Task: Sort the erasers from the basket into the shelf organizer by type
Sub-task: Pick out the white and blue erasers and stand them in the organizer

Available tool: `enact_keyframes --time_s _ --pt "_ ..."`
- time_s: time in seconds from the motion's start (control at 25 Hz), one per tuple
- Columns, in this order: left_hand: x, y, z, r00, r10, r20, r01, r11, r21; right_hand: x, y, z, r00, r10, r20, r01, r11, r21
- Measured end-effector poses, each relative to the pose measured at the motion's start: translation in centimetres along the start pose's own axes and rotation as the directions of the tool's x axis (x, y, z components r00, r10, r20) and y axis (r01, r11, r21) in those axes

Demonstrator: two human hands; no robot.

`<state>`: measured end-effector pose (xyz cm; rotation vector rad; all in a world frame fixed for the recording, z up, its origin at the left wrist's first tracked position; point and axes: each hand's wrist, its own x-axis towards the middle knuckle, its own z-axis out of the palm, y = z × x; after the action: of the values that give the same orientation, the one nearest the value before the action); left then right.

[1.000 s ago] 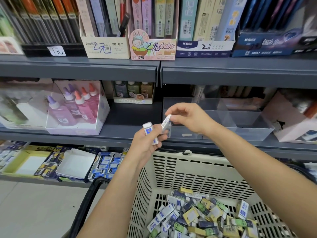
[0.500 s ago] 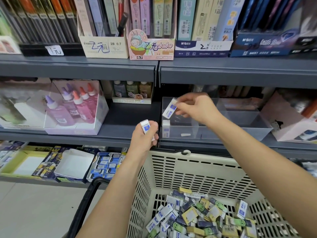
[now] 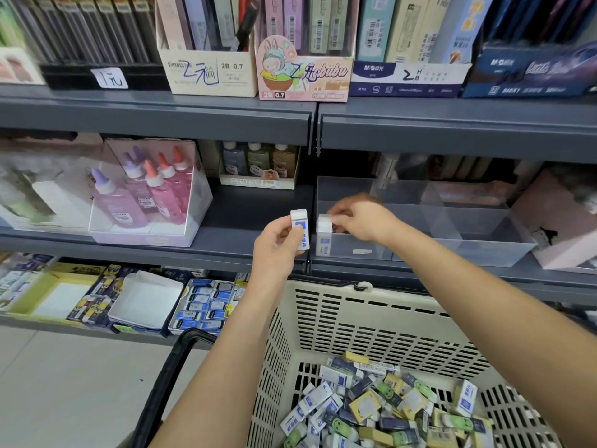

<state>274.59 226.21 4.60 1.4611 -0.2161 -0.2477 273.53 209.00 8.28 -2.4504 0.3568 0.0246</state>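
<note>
Looking into a stationery shop, no doubt: facing tiered grey metal shelving (image 3: 155, 114) carrying a cream cardboard display box marked 2B 0.7 (image 3: 206, 72), reading a handwritten white price tag (image 3: 109, 78), spotting pink and purple glue bottles (image 3: 158, 189) standing in an open display carton, catching a cream slotted plastic shopping basket (image 3: 371, 321) parked below.

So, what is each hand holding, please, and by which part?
Left hand: blue-and-white eraser, by its lower half. Right hand: second eraser, pinched at its top, standing in the organizer.
</note>
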Motion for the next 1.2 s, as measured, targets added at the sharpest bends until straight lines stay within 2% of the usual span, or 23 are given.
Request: enact_keyframes --time_s 0.08,0.16,0.28,0.36,0.52,0.72,0.8,0.92,1.04,1.12,1.2 --pt "-0.1 0.1 0.1 1.0 0.002 0.008 -0.002 1.0 -0.007 -0.4 -0.1 -0.1 1.0 -0.019 0.022 0.022 0.995 -0.1" --pt "-0.2 0.2 0.1 1.0 -0.002 0.02 0.002 1.0 -0.014 -1.0 -0.3 -0.4 0.998 -0.048 -0.027 0.045 0.994 -0.098" --pt "-0.3 0.1 0.2 0.999 -0.004 0.053 0.004 1.0 -0.002 -2.2 -1.2 -0.7 0.979 -0.1 -0.177 0.116 0.99 0.084" --pt "-0.3 0.1 0.2 0.996 -0.008 0.085 0.008 1.0 0.005 -2.9 -2.0 -0.9 0.977 -0.131 -0.165 0.164 0.965 0.204" --pt "-0.7 0.1 0.4 0.987 0.003 0.162 -0.006 1.0 0.015 -3.6 -2.6 -1.1 0.976 -0.196 -0.091 0.21 0.958 0.195" --pt "0.1 -0.6 0.1 1.0 -0.006 -0.001 0.006 0.993 0.122 -1.6 -1.8 -3.3 0.964 -0.019 -0.265 0.13 0.904 0.407" --pt "0.3 -1.0 0.4 1.0 0.016 0.0 -0.015 0.973 0.229 -0.8 -1.2 -3.1 0.954 0.02 -0.299 0.081 0.943 0.323" --pt "1.0 -1.2 1.5 0.997 0.013 0.071 -0.042 0.908 0.418 0.0 -0.8 -1.5 0.974 0.034 -0.223 0.014 0.978 0.208" --pt "1.8 -1.1 2.3 0.992 -0.078 0.099 0.023 0.883 0.468 0.3 -0.5 0.0 0.993 0.062 -0.104 -0.046 0.988 0.147" --pt "2.2 -1.2 2.5 0.993 -0.078 0.093 0.024 0.875 0.483 0.6 -0.4 0.4 0.996 0.038 -0.078 -0.037 0.999 0.012" --pt "2.1 -1.3 2.5 0.994 -0.06 0.09 0.006 0.863 0.505 0.6 -0.5 0.4 0.997 0.04 -0.073 -0.044 0.998 -0.047"
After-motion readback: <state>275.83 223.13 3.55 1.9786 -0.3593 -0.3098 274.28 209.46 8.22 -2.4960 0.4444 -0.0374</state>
